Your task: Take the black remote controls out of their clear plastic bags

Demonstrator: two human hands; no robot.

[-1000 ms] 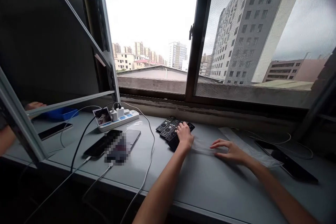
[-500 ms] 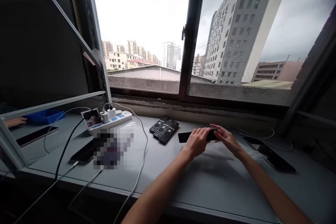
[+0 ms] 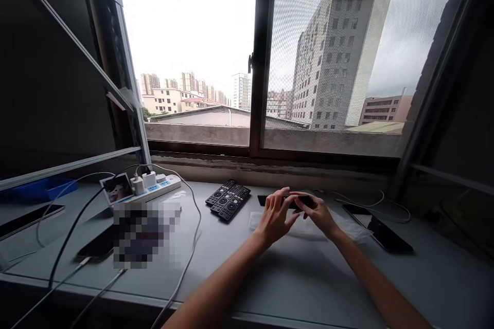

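Note:
A long, dark black remote control (image 3: 304, 202) is held up between my hands, above a clear plastic bag on the grey table. My right hand (image 3: 318, 215) pinches its right part between thumb and fingers. My left hand (image 3: 273, 220) has its fingers curled over the middle, the thumb spread away below. A black end shows to the left of these fingers. The fingers hide much of the remote, and its buttons cannot be made out. Left of my hands, several black remote controls (image 3: 228, 199) lie side by side, buttons up.
The clear plastic bag (image 3: 347, 229) lies under my hands. A black phone (image 3: 389, 234) is on the right, near a white cable (image 3: 397, 211). On the left are a white power strip (image 3: 154, 193) with chargers, a phone (image 3: 96, 241), loose cables and a blue tray (image 3: 46, 188).
The view has shifted, so the table things appear further left. My left thumb has spread away from the remote control, and its fingers have opened somewhat. The right hand keeps its pinch.

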